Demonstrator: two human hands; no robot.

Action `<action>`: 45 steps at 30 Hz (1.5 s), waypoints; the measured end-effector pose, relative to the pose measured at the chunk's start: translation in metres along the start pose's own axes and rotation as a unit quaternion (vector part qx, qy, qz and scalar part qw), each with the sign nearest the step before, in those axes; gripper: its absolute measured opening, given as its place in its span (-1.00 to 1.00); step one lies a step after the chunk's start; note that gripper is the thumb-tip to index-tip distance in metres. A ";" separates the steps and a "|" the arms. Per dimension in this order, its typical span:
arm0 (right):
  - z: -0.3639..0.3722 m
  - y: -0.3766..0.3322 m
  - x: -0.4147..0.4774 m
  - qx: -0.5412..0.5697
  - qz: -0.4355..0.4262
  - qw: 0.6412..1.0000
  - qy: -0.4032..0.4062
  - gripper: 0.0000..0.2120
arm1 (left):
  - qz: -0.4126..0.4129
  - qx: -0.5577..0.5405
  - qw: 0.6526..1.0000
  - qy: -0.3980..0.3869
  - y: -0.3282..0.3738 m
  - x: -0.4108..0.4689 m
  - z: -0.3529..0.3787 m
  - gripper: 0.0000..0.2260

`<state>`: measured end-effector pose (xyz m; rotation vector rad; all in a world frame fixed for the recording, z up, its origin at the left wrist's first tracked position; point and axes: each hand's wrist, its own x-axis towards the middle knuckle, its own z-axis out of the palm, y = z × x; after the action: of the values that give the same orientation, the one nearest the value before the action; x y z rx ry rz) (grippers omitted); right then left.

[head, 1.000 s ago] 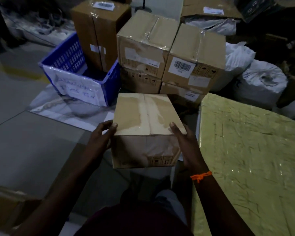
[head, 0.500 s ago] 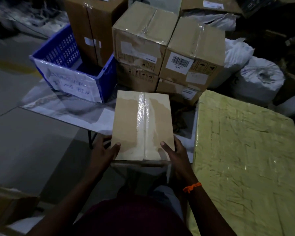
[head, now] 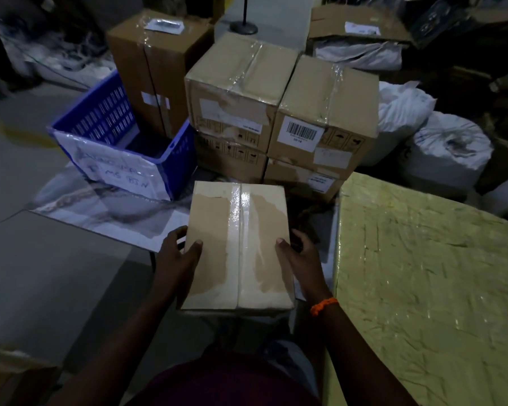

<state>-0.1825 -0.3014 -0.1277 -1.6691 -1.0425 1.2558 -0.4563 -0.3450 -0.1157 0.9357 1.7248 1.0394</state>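
Observation:
I hold a small brown cardboard box in front of me, its taped top facing up, with a shiny strip of tape down the middle. My left hand grips its left side, thumb on the top face. On the right side my right hand grips it the same way, thumb on top; an orange thread circles that wrist. The fingers of both hands are hidden behind the box's sides.
A stack of taped cartons stands just beyond the box. A blue plastic crate with a handwritten label sits at left. A large package wrapped in yellow-green plastic fills the right. White sacks lie at back right.
The box has tipped from showing its front face to lying flat with only the top visible, and it has come closer to me. Both hands stayed on its sides.

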 end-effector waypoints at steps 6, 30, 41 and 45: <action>0.017 -0.044 0.050 -0.048 -0.031 0.998 -0.028 -0.58 | 0.002 0.074 0.997 -0.024 0.045 0.056 0.006 -0.55; -0.012 -0.112 -0.047 0.118 -0.126 0.978 0.116 -0.56 | 0.089 -0.204 0.975 0.025 0.125 -0.001 0.003 -0.70; -0.029 -0.080 -0.062 0.101 -0.137 0.958 0.229 -0.68 | 0.094 -0.151 0.984 0.011 0.111 -0.035 0.028 -0.65; -0.038 -0.065 -0.062 0.070 -0.137 0.963 0.223 -0.69 | 0.120 -0.124 0.985 0.003 0.102 -0.035 0.031 -0.69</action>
<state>-0.1658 -0.3401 -0.0394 -1.5394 -0.8486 0.7107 -0.4004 -0.3315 -0.0190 0.9960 1.4689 1.3798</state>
